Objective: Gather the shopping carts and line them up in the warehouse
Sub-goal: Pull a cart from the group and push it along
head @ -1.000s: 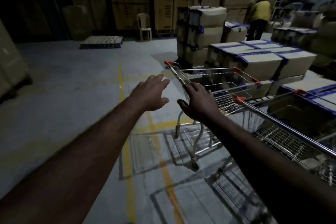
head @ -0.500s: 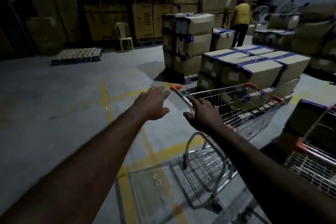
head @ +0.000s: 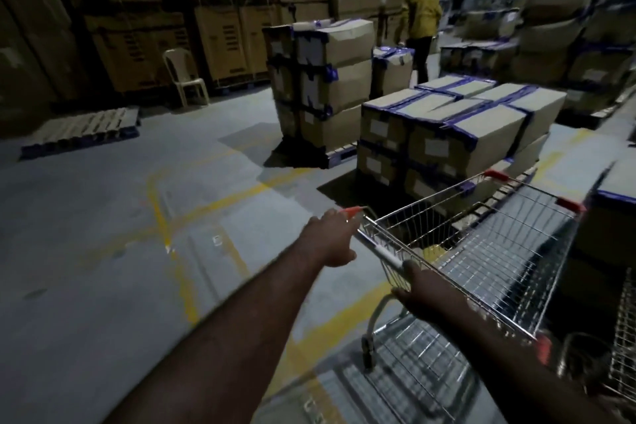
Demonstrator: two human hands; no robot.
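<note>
Now your left hand [head: 330,239] has closed the gap it held a second ago: it was hovering clear of the silver wire shopping cart [head: 481,251], and its fingertips now reach the red plastic cap [head: 351,211] at the end of the push bar, fingers held together and extended rather than wrapped. Whether they truly press the cap or sit just beside it, you cannot tell in this dim light. Your right hand [head: 418,289] stays curled over the bar further along, knuckles up, gripping the rail.

The cart has also swung round. Its basket now points toward two o'clock, at the low block of brown cardboard boxes with blue tape [head: 457,127], where before it lay nearer one o'clock. A second wire cart [head: 623,348] shows only as a sliver at four o'clock, apart from the first.

By my reading, you are about to have both hands on the bar, so steering it toward a line becomes practical. Mind the boxes just ahead of the basket.
</note>
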